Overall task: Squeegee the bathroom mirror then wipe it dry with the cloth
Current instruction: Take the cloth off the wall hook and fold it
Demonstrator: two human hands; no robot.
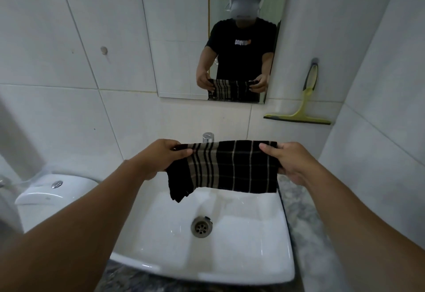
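A black cloth with tan stripes (232, 167) hangs stretched between my hands above the sink. My left hand (161, 156) pinches its upper left corner and my right hand (285, 160) grips its upper right corner. The mirror (181, 38) is on the tiled wall straight ahead, above the cloth, and reflects a person holding the cloth. A yellow-green squeegee (303, 105) hangs from a wall hook to the right of the mirror, blade down, away from both hands.
A white sink (264, 245) with a metal drain (201, 226) lies below the cloth. A chrome tap (207, 137) peeks out behind the cloth. A white toilet cistern (53, 190) stands at the left. A mottled stone counter (305, 222) borders the sink on the right.
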